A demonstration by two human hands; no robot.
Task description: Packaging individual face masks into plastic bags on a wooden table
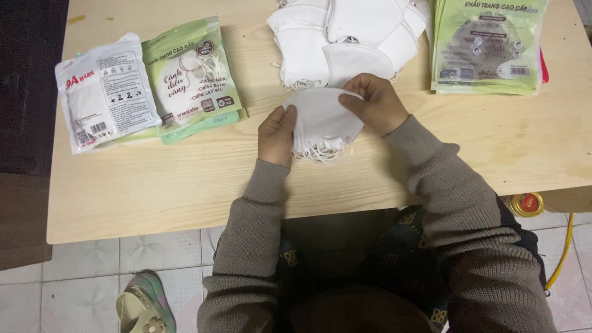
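Observation:
I hold a small stack of folded white face masks [322, 123] just above a light wooden table [154, 179]. My left hand [277, 133] grips the stack's left edge. My right hand [375, 103] pinches its upper right edge. The masks' white ear loops dangle below the stack. Behind my hands lies a loose pile of white masks [345, 37].
Filled green mask packets [192, 77] and a white packet [105, 89] lie at the table's left. A stack of green packets [487, 46] sits at the back right. Below the table edge are a tiled floor, a sandal [145, 305] and a yellow hose [564, 246].

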